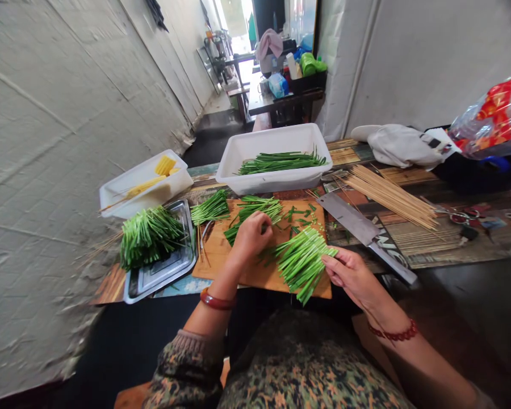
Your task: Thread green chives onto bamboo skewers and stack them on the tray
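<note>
My right hand (351, 272) grips a flat row of cut garlic chives (303, 262) at its right end, just above the front of the wooden cutting board (217, 264). The row looks threaded together, but any skewer inside is hidden. My left hand (253, 234) is curled closed at a pile of loose cut chives (262, 209). Whatever its fingertips hold is hidden. A small chive bundle (210, 207) lies at the board's far left corner, with thin skewers (202, 244) below it. More bundled chives (149, 238) are heaped on a metal tray (160, 283) at left.
Behind the board stands a white tub (276, 180) of long chives. A white container (172, 190) with skewered corn is at left. A cleaver (353, 220), bamboo skewers (392, 196), scissors (464, 216) and a white cap (402, 145) lie at right. The wall runs along the left.
</note>
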`<action>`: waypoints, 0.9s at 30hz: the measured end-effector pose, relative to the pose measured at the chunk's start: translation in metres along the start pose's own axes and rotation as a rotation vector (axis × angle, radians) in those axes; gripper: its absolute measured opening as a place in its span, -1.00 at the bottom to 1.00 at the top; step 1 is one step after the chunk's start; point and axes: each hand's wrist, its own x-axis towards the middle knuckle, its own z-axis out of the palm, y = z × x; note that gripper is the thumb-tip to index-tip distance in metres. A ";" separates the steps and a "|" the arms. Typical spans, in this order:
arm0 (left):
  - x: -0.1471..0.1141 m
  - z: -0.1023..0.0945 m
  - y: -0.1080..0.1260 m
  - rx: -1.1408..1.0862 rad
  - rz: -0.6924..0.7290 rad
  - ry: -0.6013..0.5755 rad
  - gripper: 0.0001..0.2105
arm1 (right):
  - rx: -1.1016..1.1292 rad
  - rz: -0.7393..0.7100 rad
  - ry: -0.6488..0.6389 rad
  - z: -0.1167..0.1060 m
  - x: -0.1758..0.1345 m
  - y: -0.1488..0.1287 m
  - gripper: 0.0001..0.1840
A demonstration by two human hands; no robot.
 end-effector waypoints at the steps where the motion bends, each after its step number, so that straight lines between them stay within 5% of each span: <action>1: -0.001 -0.004 0.000 -0.170 -0.047 0.004 -0.93 | 0.002 -0.001 -0.002 0.001 0.000 -0.001 -0.61; 5: -0.007 -0.018 0.009 -0.823 -0.237 -0.086 -0.89 | -0.007 -0.022 -0.023 0.005 -0.002 -0.003 -0.63; 8: -0.013 -0.024 0.017 -1.038 -0.289 -0.120 -0.75 | -0.033 -0.032 -0.054 0.010 -0.003 -0.005 -0.64; 27: -0.026 -0.037 0.034 -1.086 -0.262 -0.030 -0.79 | -0.087 -0.023 -0.139 0.033 -0.004 -0.007 -0.64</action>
